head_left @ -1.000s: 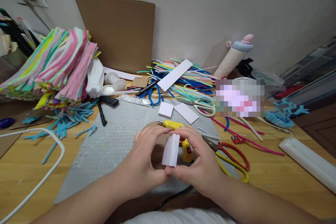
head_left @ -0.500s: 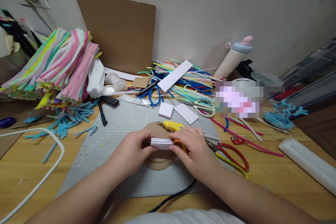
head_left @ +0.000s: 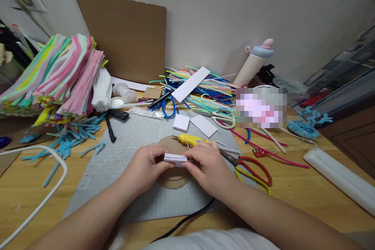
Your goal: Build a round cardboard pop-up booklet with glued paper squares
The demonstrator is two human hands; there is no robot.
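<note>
Between my two hands is a small stack of white foam board pieces [head_left: 175, 159], seen edge on. My left hand [head_left: 148, 164] pinches its left end, and my right hand [head_left: 206, 166] pinches the right end. Beneath them, a round cardboard disc [head_left: 172, 182] lies on the grey cutting mat [head_left: 137, 203]. A yellow glue gun [head_left: 187, 139] rests just beyond my right hand, which hides part of it. Past the glue gun lie a square white piece [head_left: 181, 123] and a rectangular white piece [head_left: 204, 125].
Red-and-yellow-handled scissors [head_left: 254, 170] lie right of my right hand; white-handled scissors [head_left: 224, 118] lie farther back. Bundled pipe cleaners [head_left: 55, 78] stand at the left, loose ones [head_left: 202, 90] behind the mat. A bottle [head_left: 252, 64] leans near the wall. A black cord [head_left: 187, 220] crosses the front.
The view has shifted slightly, so most things sit a little farther left. Both hands keep their pinch on the white stack, with little other movement.
</note>
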